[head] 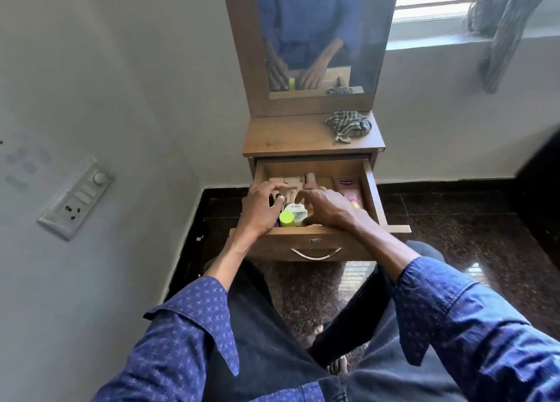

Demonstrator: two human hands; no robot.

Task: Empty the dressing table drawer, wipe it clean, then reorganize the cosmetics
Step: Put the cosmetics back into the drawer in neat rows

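Drawer [372, 189], pulled open and stocked with cosmetics [295, 212]; left hand [260, 209] and right hand [328, 206] inside, fingers curled over items, grasp unclear; checked cloth [348, 123] idle on tabletop; stage indeterminate, emptying or reorganizing.

Both forearms extend forward from rolled blue sleeves, converging ahead of the body. Left hand [261, 208] and right hand [328, 206] are palm-down, fingers loosely curled, fingertips near one another; any grasp is indiscernible.
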